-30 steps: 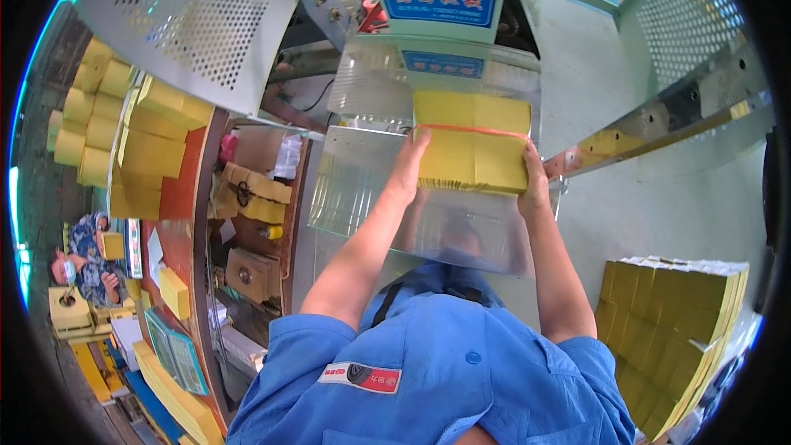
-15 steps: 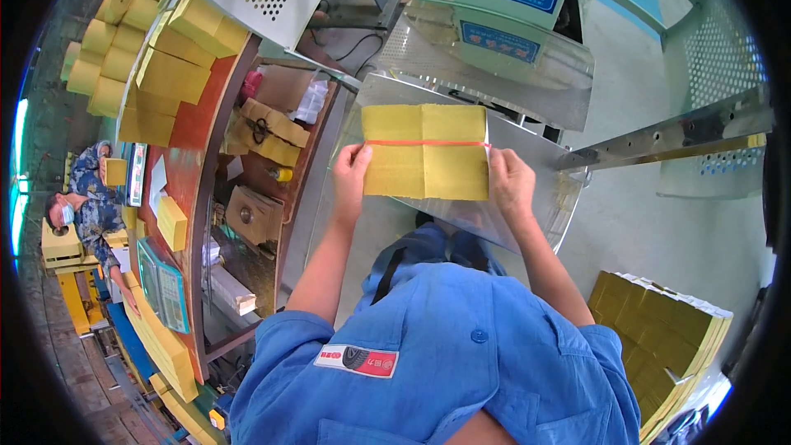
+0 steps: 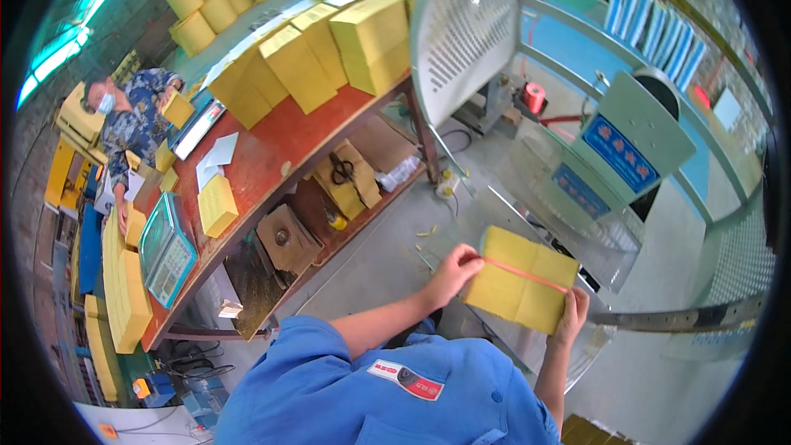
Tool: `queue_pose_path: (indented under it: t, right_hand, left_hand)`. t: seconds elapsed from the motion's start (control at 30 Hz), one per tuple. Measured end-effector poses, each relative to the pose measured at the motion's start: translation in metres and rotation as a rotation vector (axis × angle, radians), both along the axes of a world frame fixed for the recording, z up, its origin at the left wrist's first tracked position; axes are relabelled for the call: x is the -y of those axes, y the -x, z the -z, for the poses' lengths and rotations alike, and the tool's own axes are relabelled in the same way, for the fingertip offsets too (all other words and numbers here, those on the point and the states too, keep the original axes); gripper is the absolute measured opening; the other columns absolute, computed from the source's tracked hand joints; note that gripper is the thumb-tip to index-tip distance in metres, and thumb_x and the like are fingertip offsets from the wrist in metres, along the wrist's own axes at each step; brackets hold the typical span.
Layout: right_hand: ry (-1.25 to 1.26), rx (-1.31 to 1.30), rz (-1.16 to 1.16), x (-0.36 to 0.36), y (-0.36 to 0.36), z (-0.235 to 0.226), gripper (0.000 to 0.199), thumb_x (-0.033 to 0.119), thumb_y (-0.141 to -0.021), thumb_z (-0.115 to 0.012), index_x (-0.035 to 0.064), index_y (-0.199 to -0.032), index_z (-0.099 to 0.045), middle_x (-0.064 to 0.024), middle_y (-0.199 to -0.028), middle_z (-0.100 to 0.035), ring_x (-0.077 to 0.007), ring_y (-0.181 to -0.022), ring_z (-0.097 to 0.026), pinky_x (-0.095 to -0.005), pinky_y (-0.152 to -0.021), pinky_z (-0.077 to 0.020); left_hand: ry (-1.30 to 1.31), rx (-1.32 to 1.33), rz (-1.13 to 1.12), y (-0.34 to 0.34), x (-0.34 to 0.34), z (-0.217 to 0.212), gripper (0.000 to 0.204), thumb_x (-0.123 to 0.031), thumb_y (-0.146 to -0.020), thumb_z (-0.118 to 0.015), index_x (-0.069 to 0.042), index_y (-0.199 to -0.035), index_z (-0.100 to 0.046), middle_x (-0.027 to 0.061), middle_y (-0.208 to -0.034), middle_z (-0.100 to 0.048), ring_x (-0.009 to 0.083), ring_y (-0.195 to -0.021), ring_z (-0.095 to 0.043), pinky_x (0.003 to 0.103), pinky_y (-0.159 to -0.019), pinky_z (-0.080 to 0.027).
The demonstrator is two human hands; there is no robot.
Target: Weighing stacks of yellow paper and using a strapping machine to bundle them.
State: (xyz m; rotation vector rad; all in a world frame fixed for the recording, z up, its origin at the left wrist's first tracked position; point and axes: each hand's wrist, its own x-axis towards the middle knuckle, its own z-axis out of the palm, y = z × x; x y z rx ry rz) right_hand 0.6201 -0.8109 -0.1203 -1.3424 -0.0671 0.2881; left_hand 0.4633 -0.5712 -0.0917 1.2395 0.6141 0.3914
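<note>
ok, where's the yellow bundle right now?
Head view, lower right: the yellow bundle is held between left hand and right hand, over the metal tray before the grey machine.

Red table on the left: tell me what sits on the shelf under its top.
Under the red table the lower shelf shows black scissors lying on a cardboard box and another brown box. The tabletop covers the shelf's back part.

A long red workbench (image 3: 272, 156) runs along the left over a grey concrete floor (image 3: 379, 255), with daylight from a far-left window (image 3: 74, 41).
</note>
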Motion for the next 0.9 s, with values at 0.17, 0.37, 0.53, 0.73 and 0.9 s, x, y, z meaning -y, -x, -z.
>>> queue_pose_path:
  t: [0.17,0.37,0.53,0.73,0.9]
  right_hand:
    - [0.014,0.062,-0.019,0.0,-0.001,0.001,0.01,0.015,-0.096,-0.058,0.0054,-0.095,-0.057,-0.0002,-0.086,-0.057,-0.0089,-0.079,-0.053,-0.0242,-0.071,-0.0456]
    - [0.008,0.051,0.021,-0.005,-0.008,0.014,0.014,0.015,-0.095,-0.061,0.0076,-0.086,-0.054,0.0016,-0.078,-0.054,-0.0072,-0.072,-0.051,-0.0227,-0.065,-0.0435]
    - [-0.02,-0.018,0.028,-0.013,-0.008,0.006,0.02,0.013,-0.096,-0.059,0.0084,-0.08,-0.049,0.0034,-0.073,-0.051,-0.0053,-0.066,-0.047,-0.0216,-0.061,-0.0408]
    - [0.156,-0.189,-0.114,0.018,-0.018,0.027,0.018,0.016,-0.098,-0.052,0.0029,-0.089,-0.059,-0.0002,-0.077,-0.059,-0.0091,-0.069,-0.055,-0.0246,-0.063,-0.046]
    - [0.258,-0.23,-0.253,0.014,-0.014,0.01,0.023,0.018,-0.098,-0.053,-0.0008,-0.102,-0.066,-0.0045,-0.089,-0.067,-0.0122,-0.078,-0.062,-0.0283,-0.066,-0.0504]
  left_hand:
    - [-0.215,0.029,0.074,-0.003,-0.005,0.018,0.01,-0.011,-0.095,-0.061,-0.003,-0.097,-0.055,0.002,-0.091,-0.058,0.0097,-0.088,-0.054,0.027,-0.08,-0.046]
    - [-0.544,0.038,0.061,-0.007,-0.018,0.025,0.014,-0.012,-0.091,-0.064,-0.003,-0.094,-0.055,0.0098,-0.088,-0.055,0.0214,-0.084,-0.055,0.033,-0.078,-0.045]
    - [-0.577,0.04,0.026,-0.008,-0.017,0.025,0.016,-0.016,-0.093,-0.061,-0.003,-0.09,-0.054,0.0114,-0.089,-0.054,0.025,-0.084,-0.056,0.034,-0.076,-0.045]
    - [-0.164,-0.38,-0.023,-0.021,0.001,0.054,0.044,-0.04,-0.102,-0.04,0.001,-0.099,-0.057,0.0167,-0.1,-0.062,0.028,-0.096,-0.059,0.039,-0.085,-0.045]
    - [0.18,-0.453,-0.057,-0.029,0.017,0.112,0.056,-0.044,-0.101,-0.031,0.005,-0.115,-0.055,0.0265,-0.115,-0.06,0.0369,-0.109,-0.057,0.046,-0.092,-0.044]
